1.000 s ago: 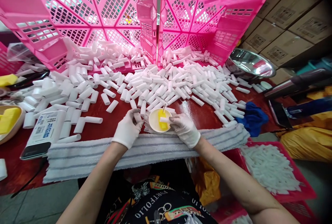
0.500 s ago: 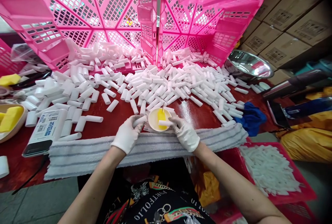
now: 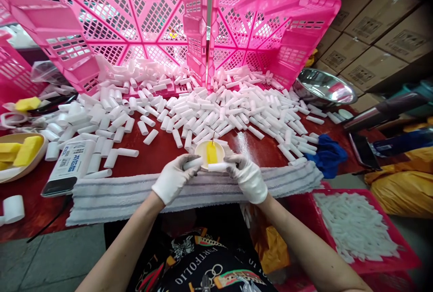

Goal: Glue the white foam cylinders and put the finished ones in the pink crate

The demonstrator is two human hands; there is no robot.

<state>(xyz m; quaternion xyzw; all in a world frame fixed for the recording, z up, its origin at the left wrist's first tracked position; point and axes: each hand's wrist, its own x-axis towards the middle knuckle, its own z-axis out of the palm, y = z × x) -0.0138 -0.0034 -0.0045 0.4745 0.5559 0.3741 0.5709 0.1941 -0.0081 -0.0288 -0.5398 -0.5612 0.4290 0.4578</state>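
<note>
Both hands wear white gloves and meet just in front of a small white dish [image 3: 207, 148] holding a yellow sponge [image 3: 211, 152]. My left hand [image 3: 173, 177] is closed round a short white tube [image 3: 192, 163]. My right hand [image 3: 248, 175] pinches another white tube [image 3: 218, 166], held level, its end towards the left one. The two tubes are nearly end to end over a folded white towel [image 3: 128, 195] on the red table's front edge. A big pile of white tubes [image 3: 216, 111] covers the table behind the dish.
Two pink crates [image 3: 267, 26] lie tipped on their sides at the back. A steel bowl [image 3: 323, 87], a blue cloth [image 3: 329, 152], a red tray of white pieces [image 3: 355, 229], a printed white box [image 3: 66, 168] and a bowl of yellow sponges [image 3: 20, 154] surround the work spot.
The right hand drew its tube off the dish towards me. The left hand brought its tube rightwards, close to the other. The view shifted slightly.
</note>
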